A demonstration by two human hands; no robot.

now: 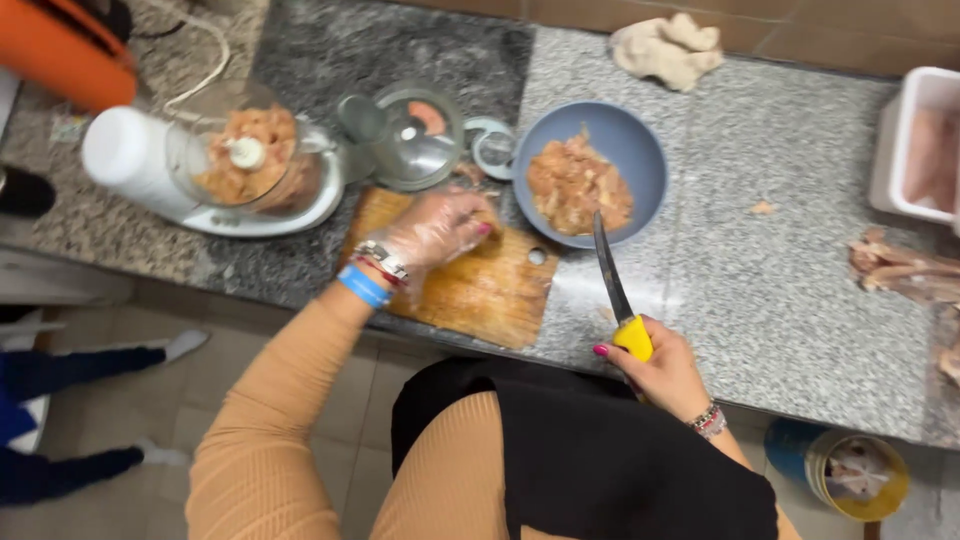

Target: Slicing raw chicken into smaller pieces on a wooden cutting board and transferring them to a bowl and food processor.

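On granite counter (760, 290), right hand (665, 375) holds knife (612, 280) pointing away, toward bowl (640, 150).

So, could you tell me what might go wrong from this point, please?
1. The right hand holds the knife with the blade pointing towards the bowl and close to the gloved left hand; a slip could nick the fingers.
2. The board overhangs the counter edge, so pressing on it may tip it.
3. Raw meat scraps lie bare on the counter, which could spread contamination.
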